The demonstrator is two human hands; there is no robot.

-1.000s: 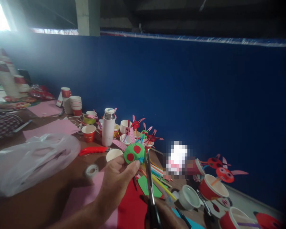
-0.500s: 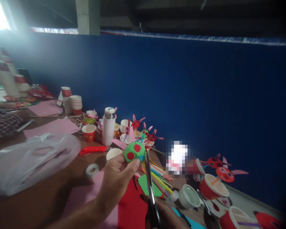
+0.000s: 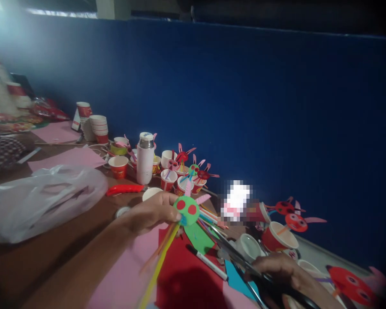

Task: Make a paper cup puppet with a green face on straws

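My left hand (image 3: 149, 211) pinches a green paper disc with red dots (image 3: 187, 209) mounted on a yellow straw (image 3: 157, 267) that slants down toward me. Pink paper ears stick out above and to the right of the disc. My right hand (image 3: 281, 271) is low at the right, closed round the handles of scissors (image 3: 236, 257), whose blades point up-left toward the disc without touching it. Below lie red paper (image 3: 186, 279) and pink paper (image 3: 128, 274) sheets and a marker pen (image 3: 207, 262).
A brown table (image 3: 67, 240) runs along a blue wall. On it are a white flask (image 3: 145, 159), several paper cups with paper animal faces (image 3: 183, 171), a red utility knife (image 3: 125, 189), a tape roll (image 3: 122, 211), a clear plastic bag (image 3: 41, 201), stacked cups (image 3: 100, 128). A checked sleeve (image 3: 3, 152) shows at left.
The scissors have dropped from upright beside the disc to low at the right. The disc moved slightly right and down, and its straw now shows. The view tilted down.
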